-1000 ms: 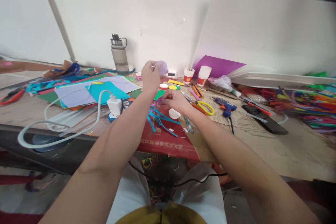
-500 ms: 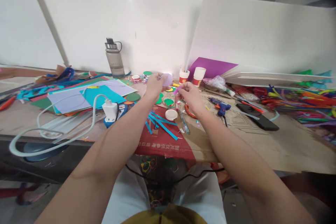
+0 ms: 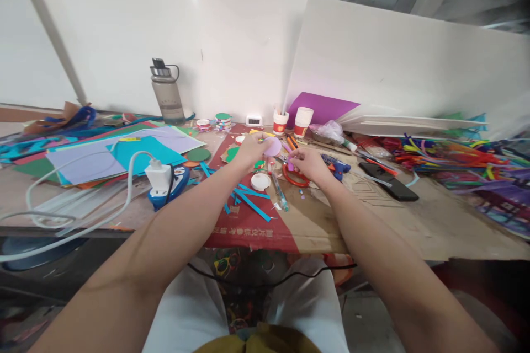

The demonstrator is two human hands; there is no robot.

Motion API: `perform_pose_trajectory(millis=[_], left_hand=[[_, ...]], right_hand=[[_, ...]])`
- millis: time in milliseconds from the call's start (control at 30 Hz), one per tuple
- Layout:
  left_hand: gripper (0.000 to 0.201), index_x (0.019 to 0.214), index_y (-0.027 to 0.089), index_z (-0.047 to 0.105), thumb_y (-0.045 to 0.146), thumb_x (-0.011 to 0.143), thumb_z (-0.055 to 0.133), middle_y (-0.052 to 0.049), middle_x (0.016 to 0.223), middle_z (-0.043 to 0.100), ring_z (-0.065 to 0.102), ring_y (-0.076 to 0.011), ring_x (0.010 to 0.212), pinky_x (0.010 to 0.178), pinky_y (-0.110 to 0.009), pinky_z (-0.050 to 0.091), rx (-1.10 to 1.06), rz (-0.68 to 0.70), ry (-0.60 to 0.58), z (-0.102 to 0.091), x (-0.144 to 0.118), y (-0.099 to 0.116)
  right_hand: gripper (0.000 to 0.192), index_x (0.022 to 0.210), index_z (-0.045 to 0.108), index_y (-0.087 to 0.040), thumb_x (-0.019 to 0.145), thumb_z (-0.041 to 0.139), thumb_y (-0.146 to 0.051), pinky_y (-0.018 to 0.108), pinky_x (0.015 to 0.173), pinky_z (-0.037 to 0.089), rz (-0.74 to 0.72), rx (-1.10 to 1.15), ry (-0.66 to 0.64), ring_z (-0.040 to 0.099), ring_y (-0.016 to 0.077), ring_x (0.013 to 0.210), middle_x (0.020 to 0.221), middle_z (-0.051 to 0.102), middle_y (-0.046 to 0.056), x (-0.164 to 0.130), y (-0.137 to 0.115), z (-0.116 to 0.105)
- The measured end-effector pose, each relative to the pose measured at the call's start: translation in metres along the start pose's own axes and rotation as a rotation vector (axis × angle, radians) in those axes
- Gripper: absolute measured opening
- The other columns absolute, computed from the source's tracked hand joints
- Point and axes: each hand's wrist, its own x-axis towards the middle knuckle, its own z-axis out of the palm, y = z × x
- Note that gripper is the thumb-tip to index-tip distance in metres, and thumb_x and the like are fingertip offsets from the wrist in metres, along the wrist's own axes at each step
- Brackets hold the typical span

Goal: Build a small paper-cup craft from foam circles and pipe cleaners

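A light purple paper disc (image 3: 272, 147) is pinched in the fingers of my left hand (image 3: 253, 150) above the worktop. My right hand (image 3: 307, 162) is closed on a small purple paper piece (image 3: 290, 165), a little to the right of the disc. Scissors with red handles (image 3: 296, 181) lie below my right hand. Beneath and between the hands are a white round lid (image 3: 260, 181), a pen (image 3: 280, 194) and several blue paper strips (image 3: 255, 207). Green paper discs (image 3: 232, 154) lie partly hidden by my left hand.
On the left are coloured paper sheets (image 3: 91, 155), a water bottle (image 3: 167, 94) and a white plug adapter (image 3: 159, 177) with its cable. Paper cups (image 3: 303, 117) stand at the back. A glue gun (image 3: 337, 165), a phone (image 3: 391, 182) and colourful pipe cleaners (image 3: 451, 157) lie right.
My view has turned slightly right. The disc in my left hand now faces more towards the right hand, which holds its purple piece lower, over the scissors.
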Motion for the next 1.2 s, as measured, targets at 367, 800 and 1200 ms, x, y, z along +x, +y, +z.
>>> perform_pose_trajectory(millis=[367, 800, 1200], left_hand=[[0.023, 0.09, 0.012, 0.058, 0.028, 0.081, 0.071, -0.008, 0.081, 0.07, 0.069, -0.0159, 0.066, 0.052, -0.023, 0.056, -0.021, -0.07, -0.005, 0.002, 0.0, -0.005], [0.018, 0.088, 0.012, 0.057, 0.025, 0.083, 0.069, -0.008, 0.083, 0.07, 0.07, -0.0167, 0.067, 0.053, -0.024, 0.057, -0.033, -0.085, -0.042, 0.001, 0.001, -0.008], [0.017, 0.085, 0.012, 0.054, 0.02, 0.082, 0.069, -0.005, 0.076, 0.068, 0.068, -0.0138, 0.061, 0.052, -0.023, 0.056, -0.061, -0.117, -0.033, -0.001, -0.002, -0.008]], right_hand=[[0.01, 0.087, 0.066, -0.018, 0.078, 0.063, -0.016, 0.021, 0.055, 0.043, -0.069, 0.054, 0.009, 0.06, 0.0117, 0.06, 0.068, 0.068, -0.001, 0.005, 0.006, -0.002], [0.006, 0.076, 0.066, -0.018, 0.077, 0.062, -0.013, 0.02, 0.05, 0.038, 0.016, -0.029, -0.016, 0.051, 0.0086, 0.048, 0.058, 0.063, -0.003, 0.005, 0.009, -0.001], [0.02, 0.098, 0.069, -0.016, 0.084, 0.058, -0.024, 0.027, 0.074, 0.047, 0.007, -0.334, 0.224, 0.065, 0.018, 0.085, 0.096, 0.073, 0.008, -0.002, -0.011, -0.037]])
